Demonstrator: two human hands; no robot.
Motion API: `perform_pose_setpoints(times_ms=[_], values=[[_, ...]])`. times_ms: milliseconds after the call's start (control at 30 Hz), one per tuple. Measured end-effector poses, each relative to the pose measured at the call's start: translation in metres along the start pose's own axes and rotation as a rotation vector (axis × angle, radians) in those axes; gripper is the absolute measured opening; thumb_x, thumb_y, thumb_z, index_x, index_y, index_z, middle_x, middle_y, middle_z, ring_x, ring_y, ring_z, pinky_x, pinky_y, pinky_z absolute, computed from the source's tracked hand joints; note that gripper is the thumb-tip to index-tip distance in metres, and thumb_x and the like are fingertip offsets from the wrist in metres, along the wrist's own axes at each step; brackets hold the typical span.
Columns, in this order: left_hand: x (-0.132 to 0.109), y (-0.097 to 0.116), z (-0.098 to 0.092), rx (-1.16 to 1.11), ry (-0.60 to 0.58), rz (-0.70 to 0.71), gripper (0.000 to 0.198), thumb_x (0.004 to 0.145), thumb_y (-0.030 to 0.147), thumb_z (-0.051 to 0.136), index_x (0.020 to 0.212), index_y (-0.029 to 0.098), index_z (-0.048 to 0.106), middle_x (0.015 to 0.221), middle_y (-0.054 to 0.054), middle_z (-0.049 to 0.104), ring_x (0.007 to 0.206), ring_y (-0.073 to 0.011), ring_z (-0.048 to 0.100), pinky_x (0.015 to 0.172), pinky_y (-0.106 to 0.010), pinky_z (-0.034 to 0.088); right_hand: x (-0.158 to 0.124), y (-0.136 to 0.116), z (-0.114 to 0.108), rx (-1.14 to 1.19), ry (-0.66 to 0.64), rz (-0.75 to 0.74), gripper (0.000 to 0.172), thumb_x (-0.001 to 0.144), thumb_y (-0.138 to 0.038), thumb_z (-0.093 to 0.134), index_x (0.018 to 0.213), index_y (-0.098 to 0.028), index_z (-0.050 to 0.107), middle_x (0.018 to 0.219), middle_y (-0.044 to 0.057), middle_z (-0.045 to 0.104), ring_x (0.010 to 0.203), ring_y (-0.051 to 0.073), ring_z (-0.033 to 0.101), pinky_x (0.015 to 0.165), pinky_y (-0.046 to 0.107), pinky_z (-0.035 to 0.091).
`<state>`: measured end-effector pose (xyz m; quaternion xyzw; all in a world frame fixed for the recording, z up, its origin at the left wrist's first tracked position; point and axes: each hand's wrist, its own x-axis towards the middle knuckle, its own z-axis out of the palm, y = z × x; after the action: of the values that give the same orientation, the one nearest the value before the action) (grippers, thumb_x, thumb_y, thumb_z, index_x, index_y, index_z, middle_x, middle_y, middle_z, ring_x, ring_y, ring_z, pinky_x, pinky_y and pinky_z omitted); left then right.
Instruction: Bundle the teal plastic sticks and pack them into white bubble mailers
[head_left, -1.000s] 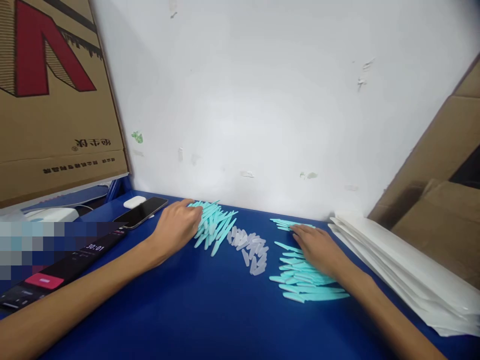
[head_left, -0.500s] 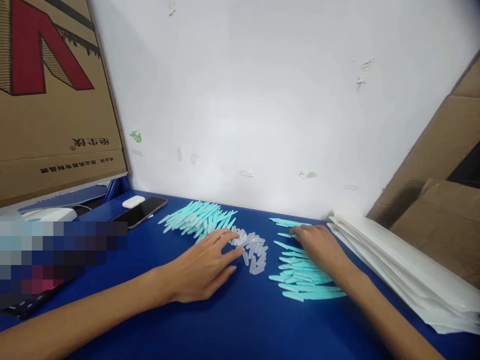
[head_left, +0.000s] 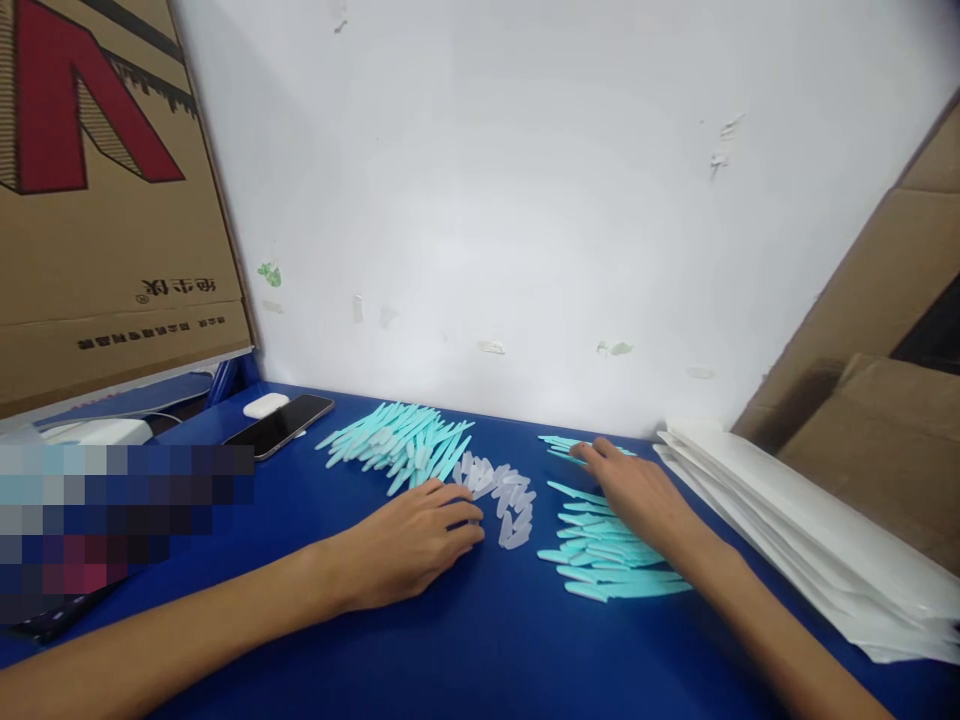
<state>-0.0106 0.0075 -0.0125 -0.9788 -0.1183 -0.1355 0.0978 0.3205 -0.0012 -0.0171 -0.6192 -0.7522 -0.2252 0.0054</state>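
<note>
My left hand (head_left: 412, 540) rests low over the table, its fingers curled and drawn together beside a scatter of translucent plastic caps (head_left: 514, 495). Whether a cap is between those fingers is hidden. My right hand (head_left: 637, 490) reaches to the upper right, thumb and fingertips closed at a turquoise eyebrow razor (head_left: 568, 453) by a small group of the same kind. Below that hand a row of turquoise razors (head_left: 592, 545) lies side by side, partly covered by my wrist. Behind my left hand is a heap of turquoise razors (head_left: 397, 440).
The blue table (head_left: 465, 650) meets a white wall (head_left: 487, 200). At the left lie a phone (head_left: 289, 425) and a white case (head_left: 265, 405), below a large cardboard box (head_left: 112, 240). White flat packaging (head_left: 795, 540) is stacked on the right, before more cardboard (head_left: 877, 450).
My left hand has drawn back slightly from the caps and its fingers have curled together. My right fingertips have moved a little away from me, and the single razor below the upper group has shifted toward it.
</note>
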Motion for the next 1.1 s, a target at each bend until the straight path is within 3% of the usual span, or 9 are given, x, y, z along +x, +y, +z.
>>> perform_pose_setpoints(times_ms=[67, 167, 233, 300, 433, 500, 567, 733, 1100], values=[[-0.001, -0.003, 0.002, 0.055, -0.013, 0.021, 0.027, 0.093, 0.007, 0.052, 0.117, 0.015, 0.061, 0.114, -0.011, 0.068, 0.109, -0.0260, 0.060, 0.092, -0.037, 0.048, 0.000, -0.003, -0.004, 0.015, 0.064, -0.019, 0.036, 0.096, -0.010, 0.043, 0.127, -0.023, 0.055, 0.101, 0.007, 0.063, 0.054, 0.014, 0.061, 0.045, 0.026, 0.028], [-0.003, -0.008, 0.003, 0.081, -0.017, 0.013, 0.035, 0.091, 0.003, 0.050, 0.124, 0.013, 0.057, 0.110, -0.013, 0.069, 0.099, -0.0247, 0.064, 0.086, -0.036, 0.051, -0.001, -0.012, -0.012, 0.118, 0.162, -0.061, 0.030, 0.102, -0.024, 0.040, 0.128, -0.024, 0.056, 0.102, 0.007, 0.064, 0.056, 0.015, 0.062, 0.045, 0.026, 0.033], [-0.005, -0.010, 0.005, 0.031, 0.048, -0.017, 0.037, 0.092, 0.001, 0.045, 0.125, 0.013, 0.057, 0.110, -0.014, 0.070, 0.095, -0.0236, 0.066, 0.082, -0.035, 0.054, -0.002, -0.020, -0.019, 0.246, 0.220, -0.081, 0.032, 0.105, -0.029, 0.036, 0.126, -0.023, 0.058, 0.101, 0.007, 0.065, 0.064, 0.016, 0.065, 0.049, 0.026, 0.042], [-0.005, -0.010, 0.007, -0.111, 0.184, -0.072, 0.035, 0.095, 0.004, 0.043, 0.123, 0.015, 0.060, 0.111, -0.012, 0.071, 0.097, -0.0220, 0.068, 0.081, -0.033, 0.055, -0.004, -0.029, -0.025, 0.346, 0.269, -0.097, 0.033, 0.105, -0.031, 0.035, 0.125, -0.023, 0.060, 0.100, 0.006, 0.067, 0.073, 0.017, 0.067, 0.057, 0.028, 0.048], [0.000, -0.005, 0.003, -0.564, 0.445, -0.410, 0.020, 0.097, 0.022, 0.055, 0.108, 0.020, 0.071, 0.101, -0.007, 0.076, 0.090, -0.0185, 0.072, 0.079, -0.028, 0.058, -0.007, -0.044, -0.039, 0.399, 0.331, -0.180, 0.030, 0.105, -0.030, 0.039, 0.127, -0.023, 0.059, 0.094, 0.006, 0.068, 0.085, 0.020, 0.065, 0.064, 0.030, 0.050], [0.004, -0.002, -0.002, -0.810, 0.497, -0.606, 0.018, 0.094, 0.030, 0.061, 0.101, 0.019, 0.074, 0.093, -0.007, 0.077, 0.084, -0.0191, 0.073, 0.074, -0.027, 0.059, -0.009, -0.050, -0.046, 0.420, 0.363, -0.264, 0.029, 0.104, -0.027, 0.041, 0.127, -0.023, 0.059, 0.094, 0.006, 0.069, 0.085, 0.020, 0.063, 0.067, 0.030, 0.050], [0.008, 0.000, -0.006, -1.041, 0.528, -0.707, 0.023, 0.091, 0.035, 0.066, 0.099, 0.016, 0.074, 0.090, -0.008, 0.077, 0.081, -0.0205, 0.074, 0.071, -0.028, 0.061, -0.011, -0.056, -0.051, 0.438, 0.382, -0.326, 0.028, 0.104, -0.025, 0.042, 0.125, -0.023, 0.060, 0.094, 0.006, 0.068, 0.083, 0.018, 0.061, 0.067, 0.029, 0.048], [0.012, -0.001, -0.006, -1.306, 0.577, -0.771, 0.030, 0.083, 0.039, 0.075, 0.096, 0.012, 0.072, 0.088, -0.010, 0.078, 0.080, -0.0217, 0.075, 0.073, -0.032, 0.062, -0.016, -0.067, -0.054, 0.468, 0.371, -0.333, 0.027, 0.104, -0.025, 0.044, 0.125, -0.024, 0.060, 0.090, 0.005, 0.066, 0.080, 0.018, 0.057, 0.061, 0.027, 0.042], [0.010, -0.001, -0.006, -1.361, 0.550, -0.789, 0.034, 0.083, 0.042, 0.075, 0.099, 0.012, 0.071, 0.091, -0.012, 0.078, 0.087, -0.0242, 0.075, 0.077, -0.034, 0.062, -0.015, -0.074, -0.049, 0.535, 0.374, -0.349, 0.028, 0.104, -0.027, 0.043, 0.126, -0.023, 0.060, 0.087, 0.004, 0.066, 0.076, 0.015, 0.061, 0.059, 0.024, 0.045]])
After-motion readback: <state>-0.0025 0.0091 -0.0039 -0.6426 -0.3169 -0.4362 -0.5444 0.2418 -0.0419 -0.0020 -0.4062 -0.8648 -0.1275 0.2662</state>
